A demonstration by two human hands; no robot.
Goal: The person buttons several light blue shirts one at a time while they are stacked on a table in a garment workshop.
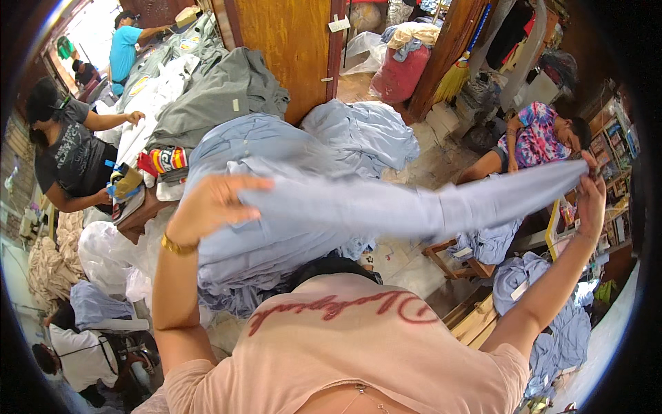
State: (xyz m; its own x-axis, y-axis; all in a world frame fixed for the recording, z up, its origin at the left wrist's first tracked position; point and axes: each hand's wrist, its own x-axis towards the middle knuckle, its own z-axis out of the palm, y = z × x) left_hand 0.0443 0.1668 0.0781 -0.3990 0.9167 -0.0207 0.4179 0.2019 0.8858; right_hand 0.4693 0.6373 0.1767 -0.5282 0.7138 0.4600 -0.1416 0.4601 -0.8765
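Note:
A light blue long garment, which looks like a shirt (414, 210), stretches in a blurred band across the view in front of me. My right hand (591, 196) is raised at the far right, its fingers closed on one end of the cloth. At the band's other end is my left hand (222, 205), with a gold-coloured band on its wrist. Its fingers are spread beside the cloth edge; whether they touch it is blurred. Below and behind the garment lies a large pile of light blue shirts (241, 138).
Grey garments (221, 103) cover a long table at the left, where a person in a dark shirt (76, 138) works. Another person in a tie-dye shirt (541, 134) sits at the right. Nearby are a wooden stool (441, 259), a broom (452, 79) and a red sack (403, 72).

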